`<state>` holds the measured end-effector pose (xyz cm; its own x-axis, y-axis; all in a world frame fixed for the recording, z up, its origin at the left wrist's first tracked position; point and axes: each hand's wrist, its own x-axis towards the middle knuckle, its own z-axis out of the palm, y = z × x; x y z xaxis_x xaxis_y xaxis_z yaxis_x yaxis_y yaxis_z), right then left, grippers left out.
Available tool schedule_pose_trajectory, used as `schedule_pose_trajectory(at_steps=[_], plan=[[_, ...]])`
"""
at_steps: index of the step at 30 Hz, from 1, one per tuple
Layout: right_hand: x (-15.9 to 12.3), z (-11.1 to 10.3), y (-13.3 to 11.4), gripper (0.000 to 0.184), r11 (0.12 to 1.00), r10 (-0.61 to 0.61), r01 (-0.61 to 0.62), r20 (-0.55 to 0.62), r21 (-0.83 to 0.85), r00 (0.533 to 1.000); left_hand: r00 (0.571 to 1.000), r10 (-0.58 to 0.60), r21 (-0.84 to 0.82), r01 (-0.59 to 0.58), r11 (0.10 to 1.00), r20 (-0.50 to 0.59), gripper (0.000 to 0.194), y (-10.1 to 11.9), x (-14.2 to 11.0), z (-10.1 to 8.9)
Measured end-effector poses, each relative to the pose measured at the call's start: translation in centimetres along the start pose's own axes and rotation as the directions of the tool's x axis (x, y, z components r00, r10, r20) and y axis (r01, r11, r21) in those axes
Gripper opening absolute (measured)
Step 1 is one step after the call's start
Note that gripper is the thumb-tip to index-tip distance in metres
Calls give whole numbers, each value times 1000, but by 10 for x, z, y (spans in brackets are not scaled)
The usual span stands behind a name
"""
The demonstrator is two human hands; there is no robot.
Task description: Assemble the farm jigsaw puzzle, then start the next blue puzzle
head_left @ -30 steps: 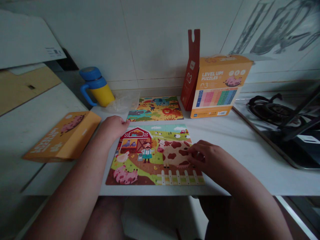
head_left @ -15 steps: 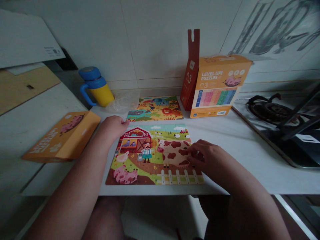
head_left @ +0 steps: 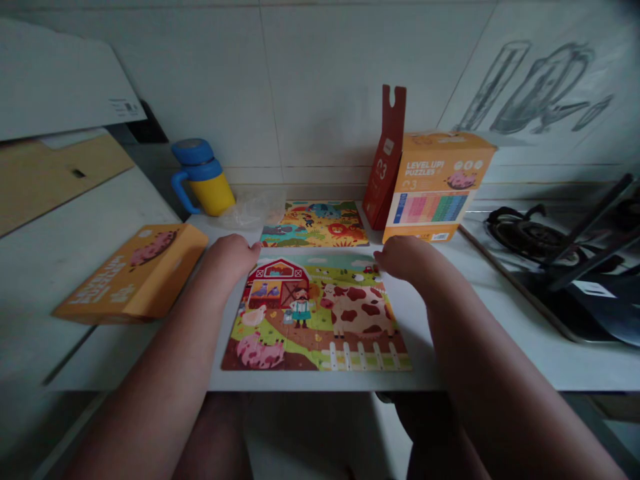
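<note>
An assembled jigsaw puzzle (head_left: 310, 320) with a barn, a farmer, a spotted cow and a pink pig lies flat near the counter's front edge. At its upper left corner, my left hand (head_left: 234, 257) is closed, the thumb against the edge. My right hand (head_left: 403, 257) holds the upper right corner in the same way, its fingers curled and partly hidden from view. Just behind lies a second puzzle picture (head_left: 317, 227) with a lion, an elephant and a hippo on yellow and green ground.
An orange puzzle box (head_left: 435, 193) stands open at the back right, its red flap raised. Another orange box (head_left: 135, 273) lies at left. A blue and yellow mug (head_left: 205, 180) stands behind a clear plastic bag (head_left: 250, 208). The gas stove (head_left: 545, 253) borders the right side.
My right hand has moved from the cow's rear on the puzzle's right side up to its upper right corner. The left hand stays at the upper left corner. The view has shifted slightly.
</note>
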<state>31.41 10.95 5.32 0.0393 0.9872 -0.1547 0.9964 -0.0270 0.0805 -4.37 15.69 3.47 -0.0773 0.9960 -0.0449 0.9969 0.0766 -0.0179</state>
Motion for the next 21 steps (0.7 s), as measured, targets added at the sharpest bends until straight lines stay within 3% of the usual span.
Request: schedule_pose_trajectory(at_steps=[7, 14, 21], plan=[[9, 21, 10, 40, 996, -32, 20, 137, 87, 990, 998, -12, -74, 16, 997, 55, 63, -2, 5, 1], [15, 29, 21, 31, 977, -51, 21, 140, 211, 989, 984, -41, -166, 70, 984, 173, 58, -4, 9, 0], [19, 35, 24, 28, 968, -25, -9, 133, 250, 991, 989, 17, -234, 17, 972, 145, 53, -10, 16, 8]])
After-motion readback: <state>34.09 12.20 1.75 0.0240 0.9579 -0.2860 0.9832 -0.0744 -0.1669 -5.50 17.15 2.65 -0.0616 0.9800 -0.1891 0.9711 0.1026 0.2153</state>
